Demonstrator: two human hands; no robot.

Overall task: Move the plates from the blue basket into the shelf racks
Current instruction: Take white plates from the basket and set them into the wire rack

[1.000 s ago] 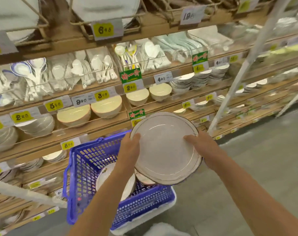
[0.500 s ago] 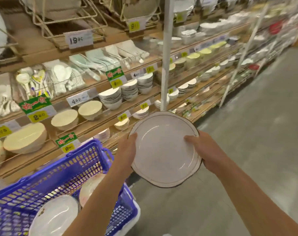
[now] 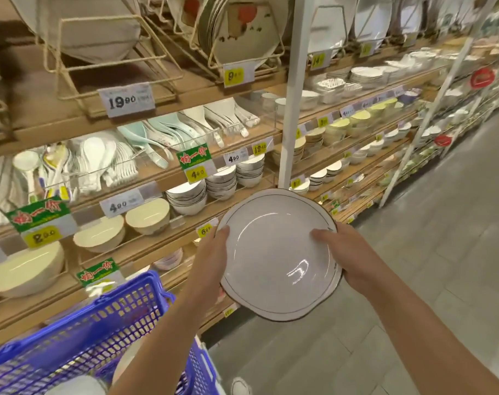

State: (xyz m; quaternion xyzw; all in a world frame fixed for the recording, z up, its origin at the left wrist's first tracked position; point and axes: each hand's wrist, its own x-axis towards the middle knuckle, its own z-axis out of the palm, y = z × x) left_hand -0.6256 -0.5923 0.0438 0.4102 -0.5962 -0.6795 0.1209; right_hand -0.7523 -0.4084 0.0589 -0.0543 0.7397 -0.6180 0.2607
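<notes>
- Left grip (image 3: 211, 252) and right grip (image 3: 353, 258) are each clasping an opposite rim of the white plate (image 3: 276, 252), thumbs lying on its top face.
- I am holding that plate in the air, tilted towards me, in front of the shelves.
- Down to my left, the blue basket (image 3: 100, 323) is sitting well apart from it.
- Higher up, wire racks (image 3: 111, 52) are standing on the top shelf, carrying upright plates.
- Bowls (image 3: 148, 218) are sitting on a lower shelf.
</notes>
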